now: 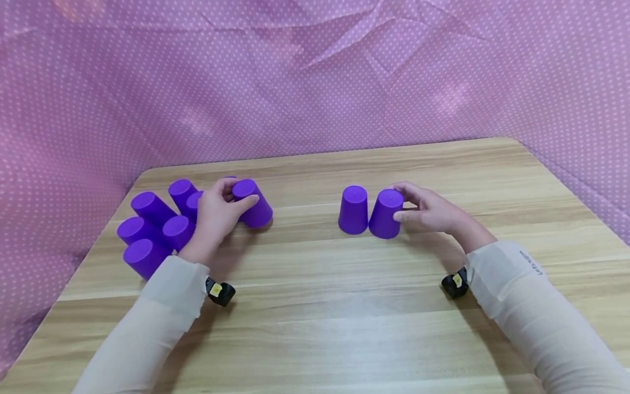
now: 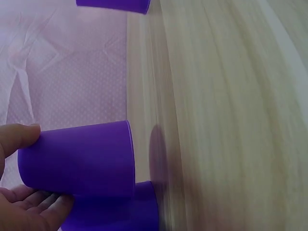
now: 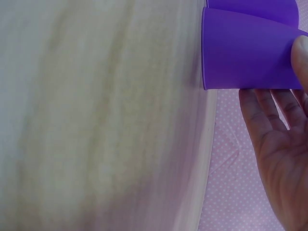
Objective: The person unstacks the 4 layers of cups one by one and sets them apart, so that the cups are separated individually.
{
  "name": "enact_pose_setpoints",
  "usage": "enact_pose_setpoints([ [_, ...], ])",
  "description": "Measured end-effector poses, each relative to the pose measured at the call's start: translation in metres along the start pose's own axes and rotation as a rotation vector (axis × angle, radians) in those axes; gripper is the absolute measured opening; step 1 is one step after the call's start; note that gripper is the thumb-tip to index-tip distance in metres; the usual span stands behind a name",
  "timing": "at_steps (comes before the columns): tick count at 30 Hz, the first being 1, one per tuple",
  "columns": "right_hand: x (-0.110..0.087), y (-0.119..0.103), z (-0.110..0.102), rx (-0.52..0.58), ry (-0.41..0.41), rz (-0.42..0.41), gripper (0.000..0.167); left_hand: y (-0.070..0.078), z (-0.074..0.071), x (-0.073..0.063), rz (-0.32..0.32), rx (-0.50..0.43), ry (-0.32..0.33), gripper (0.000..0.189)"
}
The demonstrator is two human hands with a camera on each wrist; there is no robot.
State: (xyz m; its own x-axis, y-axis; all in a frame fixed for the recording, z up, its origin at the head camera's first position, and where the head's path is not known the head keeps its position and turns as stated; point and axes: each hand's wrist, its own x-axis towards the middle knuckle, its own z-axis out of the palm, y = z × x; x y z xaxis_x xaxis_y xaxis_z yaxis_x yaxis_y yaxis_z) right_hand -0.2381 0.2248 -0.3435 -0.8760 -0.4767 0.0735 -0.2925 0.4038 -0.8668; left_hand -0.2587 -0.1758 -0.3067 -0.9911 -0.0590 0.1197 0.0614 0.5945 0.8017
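My left hand [image 1: 216, 212] grips an upside-down purple cup [image 1: 257, 208] between thumb and fingers. In the left wrist view, a gap and a shadow separate the rim of this held cup [image 2: 79, 159] from the tabletop, so it hangs just above the wood. On the right, my right hand [image 1: 430, 210] holds another inverted purple cup [image 1: 385, 216] by its side, thumb in front and fingers behind. A third cup [image 1: 353, 210] stands upside down just left of it, very close. Whether the right-hand cup rests fully on the table I cannot tell.
Several more inverted purple cups [image 1: 147, 257] stand grouped at the table's left, partly behind my left hand and wrist. The wooden table [image 1: 325, 306] has a far edge against a pink dotted cloth [image 1: 295, 98]. Each wrist carries a small black camera [image 1: 221, 293].
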Motion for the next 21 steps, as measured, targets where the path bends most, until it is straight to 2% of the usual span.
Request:
enact_pose_setpoints([
  [8, 0.0, -0.003, 0.0, 0.02, -0.004, 0.011, 0.051, -0.011, -0.01, 0.001, -0.001, 0.031, 0.033, 0.062],
  [21, 0.0, -0.002, 0.0, 0.013, 0.001, -0.001, 0.05, -0.017, -0.008, 0.001, -0.051, 0.057, 0.043, 0.06],
])
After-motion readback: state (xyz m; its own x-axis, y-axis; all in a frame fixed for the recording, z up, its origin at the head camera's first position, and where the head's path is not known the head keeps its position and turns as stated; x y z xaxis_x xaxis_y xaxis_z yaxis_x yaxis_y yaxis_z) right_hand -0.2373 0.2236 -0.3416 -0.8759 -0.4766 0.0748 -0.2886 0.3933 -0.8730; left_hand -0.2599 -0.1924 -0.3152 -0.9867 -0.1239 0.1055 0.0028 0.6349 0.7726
